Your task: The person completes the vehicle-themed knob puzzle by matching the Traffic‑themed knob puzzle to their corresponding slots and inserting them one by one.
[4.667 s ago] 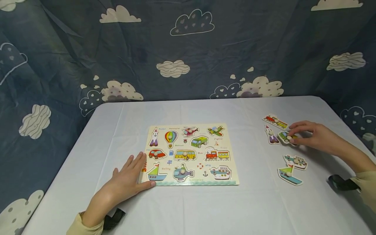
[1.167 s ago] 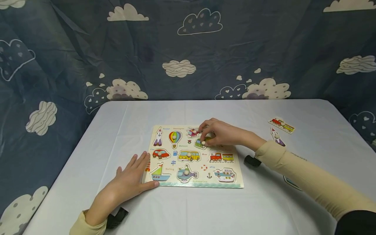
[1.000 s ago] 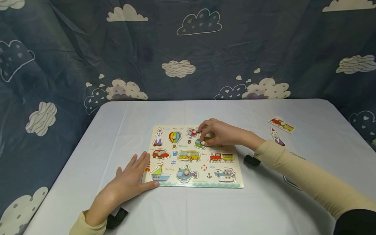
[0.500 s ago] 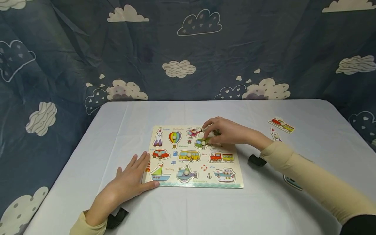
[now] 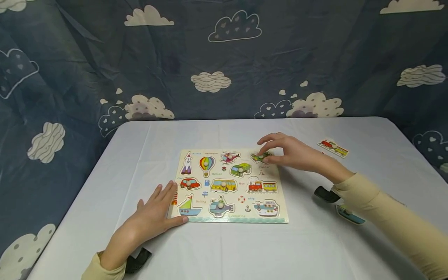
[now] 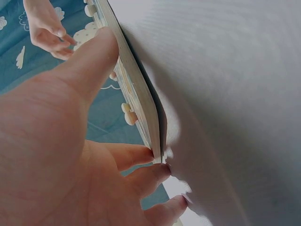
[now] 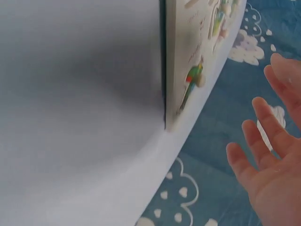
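Beige-sleeved, the left hand (image 5: 148, 216) lies spread, touching the one puzzle board (image 5: 231, 196) at its eight o'clock. One loose sailboat piece (image 5: 350, 216), partly hidden, lies past three. Of the board's seven knobbed pieces (image 5: 229, 186), the truck piece (image 5: 240, 170), at one o'clock, has been released by the right hand (image 5: 294, 153), which hovers at two, relaxed and empty. One train piece (image 5: 333, 148) lies beyond, toward two.

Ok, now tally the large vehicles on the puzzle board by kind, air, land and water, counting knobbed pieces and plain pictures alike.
Air: 4 (rocket, balloon, helicopter, fighter plane)
Land: 4 (car, truck, bus, train)
Water: 3 (sailing boat, submarine, ship)
Total: 11 on the puzzle board
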Motion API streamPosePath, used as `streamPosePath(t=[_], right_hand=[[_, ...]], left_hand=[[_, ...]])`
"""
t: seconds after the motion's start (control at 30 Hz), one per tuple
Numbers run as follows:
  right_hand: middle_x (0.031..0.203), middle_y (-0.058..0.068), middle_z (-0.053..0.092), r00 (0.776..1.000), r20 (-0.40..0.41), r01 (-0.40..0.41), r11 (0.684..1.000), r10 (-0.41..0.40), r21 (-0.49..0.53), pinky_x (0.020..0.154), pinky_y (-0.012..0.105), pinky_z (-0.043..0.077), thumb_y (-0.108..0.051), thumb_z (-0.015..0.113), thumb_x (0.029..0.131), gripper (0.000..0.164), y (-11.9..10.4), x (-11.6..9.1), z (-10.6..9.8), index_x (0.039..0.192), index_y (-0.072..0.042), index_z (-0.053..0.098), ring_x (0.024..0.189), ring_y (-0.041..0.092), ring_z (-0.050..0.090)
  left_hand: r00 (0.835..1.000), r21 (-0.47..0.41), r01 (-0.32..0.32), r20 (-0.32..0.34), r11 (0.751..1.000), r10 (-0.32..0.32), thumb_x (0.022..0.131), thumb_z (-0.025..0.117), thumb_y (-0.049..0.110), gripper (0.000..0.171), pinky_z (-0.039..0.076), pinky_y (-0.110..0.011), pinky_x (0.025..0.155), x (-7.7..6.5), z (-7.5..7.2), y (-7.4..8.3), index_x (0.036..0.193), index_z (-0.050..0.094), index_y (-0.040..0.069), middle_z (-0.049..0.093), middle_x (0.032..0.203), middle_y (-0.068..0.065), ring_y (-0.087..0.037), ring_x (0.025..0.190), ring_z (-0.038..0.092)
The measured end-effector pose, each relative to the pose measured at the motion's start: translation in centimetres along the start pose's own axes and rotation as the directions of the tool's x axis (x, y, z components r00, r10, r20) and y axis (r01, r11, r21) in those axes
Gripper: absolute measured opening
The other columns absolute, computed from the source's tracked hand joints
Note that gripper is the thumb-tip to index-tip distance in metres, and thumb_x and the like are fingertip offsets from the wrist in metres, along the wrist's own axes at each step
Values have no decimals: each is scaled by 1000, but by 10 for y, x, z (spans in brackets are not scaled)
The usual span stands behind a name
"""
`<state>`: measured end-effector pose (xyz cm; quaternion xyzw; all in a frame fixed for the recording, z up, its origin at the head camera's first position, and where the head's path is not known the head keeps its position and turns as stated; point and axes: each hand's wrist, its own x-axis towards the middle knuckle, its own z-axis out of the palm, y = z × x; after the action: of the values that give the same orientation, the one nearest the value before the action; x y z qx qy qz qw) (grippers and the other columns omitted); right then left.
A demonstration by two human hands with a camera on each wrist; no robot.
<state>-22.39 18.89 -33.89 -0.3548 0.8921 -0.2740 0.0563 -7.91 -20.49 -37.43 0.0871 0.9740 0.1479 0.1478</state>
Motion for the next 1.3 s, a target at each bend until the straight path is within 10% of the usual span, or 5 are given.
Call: streamPosePath(t=[0.53,0.87,1.3], right_hand=[[134,0,56,980,-128,-155,988,153,-4,100,56,37,-21,77,88,20,11,-52,-24,107,-23,74,132,28,41],[141,3,50,938,-196,-288,957,285,15,89,58,46,-36,71,92,26,5,-84,-38,113,-21,73,136,32,36],[144,12,45,863,-336,-389,921,378,37,95,76,26,-27,69,94,29,-10,-140,-40,119,-12,69,134,43,31]], left_hand=[[1000,-10,-7,1,1000,7,83,61,70,105,15,-81,96,-2,0,1,157,21,8,18,162,-11,-41,147,14],[1000,-4,-14,-5,1000,14,84,61,68,103,16,-82,96,-3,-1,2,157,22,6,19,162,-13,-42,146,14],[1000,3,-26,-8,1000,26,84,61,69,104,16,-82,96,-2,-1,1,157,21,6,18,162,-13,-42,146,14]])
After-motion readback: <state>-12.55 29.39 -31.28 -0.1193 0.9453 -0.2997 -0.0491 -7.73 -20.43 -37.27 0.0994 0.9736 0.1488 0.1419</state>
